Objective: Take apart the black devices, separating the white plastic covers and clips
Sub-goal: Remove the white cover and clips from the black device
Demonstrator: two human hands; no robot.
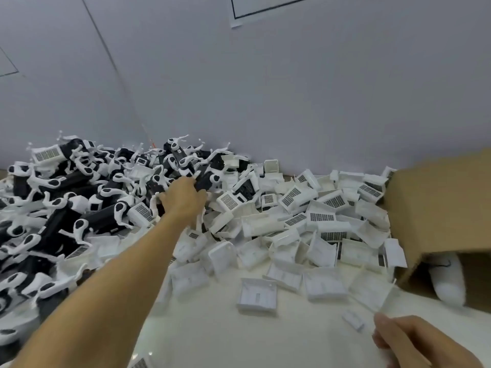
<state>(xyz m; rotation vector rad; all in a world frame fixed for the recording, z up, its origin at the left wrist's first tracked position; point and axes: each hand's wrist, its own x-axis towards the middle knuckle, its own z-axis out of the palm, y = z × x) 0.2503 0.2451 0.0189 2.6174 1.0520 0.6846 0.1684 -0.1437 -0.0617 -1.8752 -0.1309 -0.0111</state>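
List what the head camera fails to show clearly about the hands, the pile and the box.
- Left hand: its fingertips are buried among the black devices, so its grip is unclear.
- Right hand: cut off by the bottom edge; the thin clear piece it pinches is motion-blurred.
- Cardboard box: its flap hides most of the inside; only a blurred white shape shows.

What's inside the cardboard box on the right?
Through the open side of the cardboard box, one rounded white object shows, too blurred to identify. The box's flap and walls hide everything deeper.
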